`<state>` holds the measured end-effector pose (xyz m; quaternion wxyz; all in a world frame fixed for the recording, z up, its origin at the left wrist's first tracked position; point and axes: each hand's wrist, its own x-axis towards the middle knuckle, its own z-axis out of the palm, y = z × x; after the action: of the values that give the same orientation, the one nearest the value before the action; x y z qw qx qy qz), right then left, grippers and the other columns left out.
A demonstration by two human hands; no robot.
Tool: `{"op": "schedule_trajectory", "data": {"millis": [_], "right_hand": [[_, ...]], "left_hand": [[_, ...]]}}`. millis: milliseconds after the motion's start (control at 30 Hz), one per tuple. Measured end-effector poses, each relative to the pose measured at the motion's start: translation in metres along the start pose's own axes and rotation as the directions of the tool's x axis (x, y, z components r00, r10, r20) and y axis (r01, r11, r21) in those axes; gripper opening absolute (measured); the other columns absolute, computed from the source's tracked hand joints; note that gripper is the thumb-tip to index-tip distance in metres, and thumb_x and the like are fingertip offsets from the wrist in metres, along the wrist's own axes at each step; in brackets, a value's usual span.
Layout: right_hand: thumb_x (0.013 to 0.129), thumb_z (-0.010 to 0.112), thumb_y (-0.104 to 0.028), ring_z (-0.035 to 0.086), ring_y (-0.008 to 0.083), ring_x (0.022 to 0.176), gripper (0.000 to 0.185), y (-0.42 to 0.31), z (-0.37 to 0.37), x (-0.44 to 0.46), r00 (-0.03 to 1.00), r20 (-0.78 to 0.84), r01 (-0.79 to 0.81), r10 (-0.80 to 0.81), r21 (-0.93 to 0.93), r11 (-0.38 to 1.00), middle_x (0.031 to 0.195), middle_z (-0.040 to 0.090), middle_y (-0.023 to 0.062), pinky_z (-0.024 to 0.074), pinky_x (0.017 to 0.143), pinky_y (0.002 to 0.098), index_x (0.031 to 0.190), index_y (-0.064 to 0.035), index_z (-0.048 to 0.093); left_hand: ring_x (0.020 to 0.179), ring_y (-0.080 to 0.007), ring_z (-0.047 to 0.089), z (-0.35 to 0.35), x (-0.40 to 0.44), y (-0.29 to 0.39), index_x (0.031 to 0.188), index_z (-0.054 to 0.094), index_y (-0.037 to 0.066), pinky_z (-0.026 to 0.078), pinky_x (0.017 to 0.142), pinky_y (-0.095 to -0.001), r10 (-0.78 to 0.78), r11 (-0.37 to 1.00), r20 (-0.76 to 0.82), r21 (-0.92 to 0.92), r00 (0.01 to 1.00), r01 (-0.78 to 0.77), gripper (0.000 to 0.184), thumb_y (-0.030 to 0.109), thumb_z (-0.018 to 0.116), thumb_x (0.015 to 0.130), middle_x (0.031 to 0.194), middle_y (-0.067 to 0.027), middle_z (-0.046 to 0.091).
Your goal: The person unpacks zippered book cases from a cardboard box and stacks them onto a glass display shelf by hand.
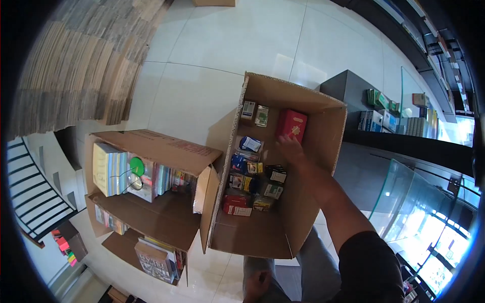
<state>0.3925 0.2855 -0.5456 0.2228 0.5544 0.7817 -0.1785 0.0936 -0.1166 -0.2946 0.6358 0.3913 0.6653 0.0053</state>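
My right hand (290,147) reaches into a tall open cardboard box (313,197), its fingers at the lower edge of a red box (291,125) with a gold emblem. Whether the fingers grip it or only touch it is hard to tell. Small packs in blue, yellow and white (251,145) lie in stacks along the left side of the carton, with a red and white pack (236,205) near its lower left corner. Down by my legs, my left hand (258,284) rests near my thigh with its fingers curled, and what it may hold is hidden.
Another cardboard box (151,144) with books and notebooks stands at left, touching the first. Flattened cardboard (86,60) is stacked at upper left. A dark shelf unit (348,86) with glass panels and small boxes stands at right. A railing (40,187) is far left.
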Motion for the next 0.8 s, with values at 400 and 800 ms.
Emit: {"op": "schedule_trajectory", "data": {"millis": [400,800], "right_hand": [[0.09,0.056,-0.022,0.029,0.0206,0.141,0.04,0.044,0.036,0.075,0.966,0.258,0.078,-0.024,-0.203,0.976,0.141,0.048,-0.0052,0.0205,0.116,0.0533,0.128,-0.0349,0.06],[0.088,0.059,-0.02,0.035,0.0195,0.134,0.033,0.039,0.042,0.087,0.967,0.253,0.135,-0.04,-0.371,0.919,0.132,0.056,-0.0089,0.0204,0.113,0.045,0.117,-0.033,0.068]], "left_hand": [[0.087,-0.022,0.059,-0.015,0.031,0.052,0.096,0.061,0.005,0.05,0.08,-0.0355,0.125,0.963,-0.249,-0.201,0.96,-0.177,0.011,0.014,0.058,0.091,0.101,-0.0124,0.061],[0.099,-0.0195,0.054,-0.003,0.051,0.01,0.106,0.059,0.006,0.045,0.087,-0.0315,0.335,0.859,-0.32,-0.282,0.886,-0.427,0.016,0.006,0.056,0.09,0.115,-0.0105,0.053]]}}
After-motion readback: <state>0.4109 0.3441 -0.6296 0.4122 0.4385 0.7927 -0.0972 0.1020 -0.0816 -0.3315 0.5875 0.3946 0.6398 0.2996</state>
